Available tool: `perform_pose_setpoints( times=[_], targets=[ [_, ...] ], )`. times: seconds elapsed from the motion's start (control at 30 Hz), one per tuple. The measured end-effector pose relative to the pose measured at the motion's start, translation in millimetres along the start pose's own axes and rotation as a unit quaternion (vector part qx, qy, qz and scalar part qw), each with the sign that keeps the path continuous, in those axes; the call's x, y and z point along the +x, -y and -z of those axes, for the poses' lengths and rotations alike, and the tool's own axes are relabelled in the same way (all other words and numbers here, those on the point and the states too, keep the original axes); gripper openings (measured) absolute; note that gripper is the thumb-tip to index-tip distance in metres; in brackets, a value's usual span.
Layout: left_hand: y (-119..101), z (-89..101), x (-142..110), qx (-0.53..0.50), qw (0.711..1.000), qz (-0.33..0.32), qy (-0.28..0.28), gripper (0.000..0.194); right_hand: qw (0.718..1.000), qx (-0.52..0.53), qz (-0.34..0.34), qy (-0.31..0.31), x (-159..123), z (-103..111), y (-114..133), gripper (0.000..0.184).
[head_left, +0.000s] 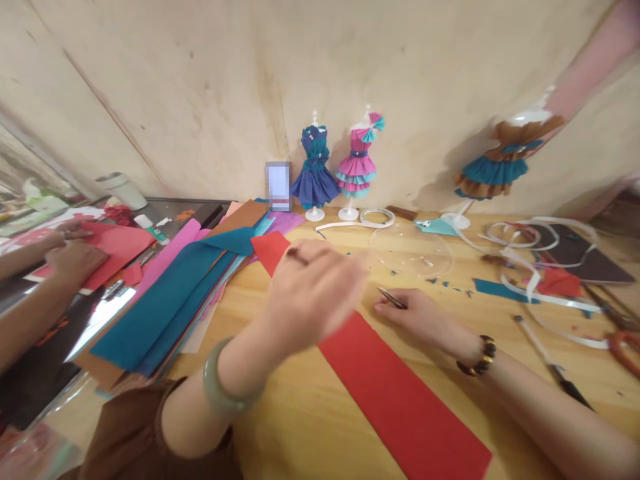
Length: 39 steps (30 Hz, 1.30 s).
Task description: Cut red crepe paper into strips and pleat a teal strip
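Observation:
A long strip of red paper [405,400] lies slantwise across the wooden table. Above its middle is my left hand [315,293], fingers stretched out and smeared by motion, with a jade-green bangle on the wrist. Whether it touches the paper I cannot tell. To the right of the strip, my right hand [420,313] rests low over the table and grips a small pointed metal tool [393,298]; only its tip shows, so its kind is unclear. A clear round plastic dish [411,252] sits just beyond that hand.
Teal paper sheets [150,307] are stacked at left. Another person's hands [75,257] hold red paper there. Two small dress forms [315,167] stand by the wall; another person's arm [595,60] reaches a third [495,163]. White strips [530,233], a knife [555,367] and orange-handled scissors [623,347] lie right.

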<state>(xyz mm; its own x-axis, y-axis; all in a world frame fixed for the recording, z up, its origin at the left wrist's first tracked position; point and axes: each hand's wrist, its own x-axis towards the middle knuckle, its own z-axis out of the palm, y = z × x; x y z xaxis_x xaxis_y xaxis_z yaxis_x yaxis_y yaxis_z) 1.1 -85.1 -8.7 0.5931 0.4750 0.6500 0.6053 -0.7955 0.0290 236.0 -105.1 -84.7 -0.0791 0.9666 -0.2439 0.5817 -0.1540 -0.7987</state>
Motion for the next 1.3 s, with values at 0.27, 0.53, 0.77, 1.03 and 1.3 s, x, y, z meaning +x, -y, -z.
perform_pose_setpoints(
  times=[0.27,0.53,0.77,1.03,1.3],
  targets=[
    [71,-86.9,-15,-0.016,0.951,0.045,0.306,0.038,0.998,0.013,-0.015,0.056,-3,3,6,0.029],
    [64,-76.4,-12,-0.008,0.96,0.011,0.279,0.037,0.997,0.006,0.007,0.076,-9,-2,13,0.025],
    [68,-77.5,-15,-0.055,0.973,0.022,0.222,0.026,0.998,0.023,0.032,0.047,-17,-13,19,0.024],
    [77,-74.4,-14,-0.155,0.981,0.065,0.095,0.018,0.987,-0.001,-0.037,0.156,-21,4,24,0.03],
    [71,-71.6,-13,-0.148,0.983,0.066,0.084,0.02,0.982,-0.186,-0.002,0.03,-37,15,37,0.034]
  ],
)
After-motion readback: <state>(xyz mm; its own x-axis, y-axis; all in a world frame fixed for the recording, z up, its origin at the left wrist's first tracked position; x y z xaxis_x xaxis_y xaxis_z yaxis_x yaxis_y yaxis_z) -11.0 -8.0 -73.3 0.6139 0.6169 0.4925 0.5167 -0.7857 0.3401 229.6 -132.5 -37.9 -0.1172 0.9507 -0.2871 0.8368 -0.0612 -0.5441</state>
